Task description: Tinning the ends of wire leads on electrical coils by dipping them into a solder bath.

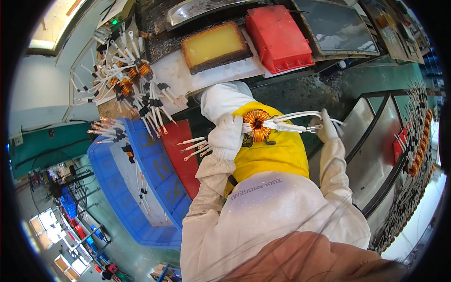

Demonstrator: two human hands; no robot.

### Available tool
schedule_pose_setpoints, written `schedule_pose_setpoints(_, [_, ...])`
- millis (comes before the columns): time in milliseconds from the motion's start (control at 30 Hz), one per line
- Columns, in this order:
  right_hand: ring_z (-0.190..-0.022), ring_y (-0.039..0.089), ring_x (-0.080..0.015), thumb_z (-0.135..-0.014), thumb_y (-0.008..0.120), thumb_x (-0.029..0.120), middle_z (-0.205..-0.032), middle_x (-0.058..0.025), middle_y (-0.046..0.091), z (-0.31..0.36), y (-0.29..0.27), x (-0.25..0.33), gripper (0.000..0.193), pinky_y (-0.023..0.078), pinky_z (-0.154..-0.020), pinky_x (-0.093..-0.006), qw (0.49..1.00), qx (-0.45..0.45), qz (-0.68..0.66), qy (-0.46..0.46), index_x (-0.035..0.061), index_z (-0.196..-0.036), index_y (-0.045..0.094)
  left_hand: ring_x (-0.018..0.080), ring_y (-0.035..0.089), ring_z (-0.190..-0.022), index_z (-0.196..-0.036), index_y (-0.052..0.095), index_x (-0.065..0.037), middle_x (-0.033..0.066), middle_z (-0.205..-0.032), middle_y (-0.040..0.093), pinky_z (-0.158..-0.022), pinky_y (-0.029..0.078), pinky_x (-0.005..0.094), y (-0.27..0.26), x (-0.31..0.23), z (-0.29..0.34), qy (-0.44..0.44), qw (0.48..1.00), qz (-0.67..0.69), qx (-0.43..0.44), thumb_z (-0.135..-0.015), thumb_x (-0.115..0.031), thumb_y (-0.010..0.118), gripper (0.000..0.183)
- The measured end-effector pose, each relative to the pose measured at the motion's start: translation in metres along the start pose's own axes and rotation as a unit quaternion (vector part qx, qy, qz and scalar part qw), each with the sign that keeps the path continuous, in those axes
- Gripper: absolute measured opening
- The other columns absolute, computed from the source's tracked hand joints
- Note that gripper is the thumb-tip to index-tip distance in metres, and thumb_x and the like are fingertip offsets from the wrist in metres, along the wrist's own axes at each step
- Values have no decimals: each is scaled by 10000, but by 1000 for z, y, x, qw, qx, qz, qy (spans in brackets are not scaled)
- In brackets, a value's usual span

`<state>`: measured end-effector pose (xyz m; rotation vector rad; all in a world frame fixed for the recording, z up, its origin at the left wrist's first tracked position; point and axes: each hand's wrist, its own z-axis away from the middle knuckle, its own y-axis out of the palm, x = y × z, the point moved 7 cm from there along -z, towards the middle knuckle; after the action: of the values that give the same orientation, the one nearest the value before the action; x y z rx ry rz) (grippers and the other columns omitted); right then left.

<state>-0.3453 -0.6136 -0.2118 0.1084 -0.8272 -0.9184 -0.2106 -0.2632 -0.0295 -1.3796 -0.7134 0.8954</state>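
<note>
A ring-shaped copper coil [256,125] with white sleeved leads is held level above my lap, over a yellow cloth [277,162]. My left hand [227,136], in a white glove, is closed round the bundle of leads on the coil's left side, and their lug ends [191,149] stick out past the fist. At the other end, my gloved right hand [327,128] pinches the right-hand leads [296,121] near their metal lugs. Those leads are stretched between the coil and that hand. My fingers partly hide the lead ends.
At left stands a blue bin [159,188] with some leads inside. Many coils with white leads [129,80] lie heaped at the far left. Ahead are a tray of yellowish material [213,47] and a red plastic bin [278,40]. A rack of coils [419,145] stands at right.
</note>
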Motion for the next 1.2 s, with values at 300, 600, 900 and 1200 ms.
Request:
schedule_pose_setpoints(300, [-653,589,-129,-932,593,327,-762,-39,638,84,26,133,333,478,-613,-261,880,16,462,-110,33,-1081,641,226,635,-765,-973,569,-157,56,-861,565,-544,528,365,4,-2,5,31,997,4,-77,-735,-205,688,270])
schedule_pose_setpoints(600, [-945,669,-277,-832,716,213,-1031,-145,669,127,281,66,374,531,-834,-356,697,228,581,-353,43,-1156,638,255,610,-823,-1008,571,-115,87,-884,561,-634,518,383,-26,0,17,52,997,43,-39,-729,-222,701,325])
schedule_pose_setpoints(900, [-921,595,-342,-675,749,234,-982,-150,603,137,291,14,462,488,-835,-437,491,322,683,-435,63,-1078,603,264,600,-840,-1096,643,-95,77,-864,576,-740,490,370,-53,-19,57,102,983,142,-62,-784,-259,709,359])
schedule_pose_setpoints(1200, [-856,613,-306,-655,745,174,-878,-101,595,179,301,-15,405,501,-779,-417,476,359,671,-441,69,-1009,579,326,595,-986,-1016,622,-96,135,-1005,604,-804,502,436,-19,41,-3,-39,981,184,-37,-833,-260,689,255])
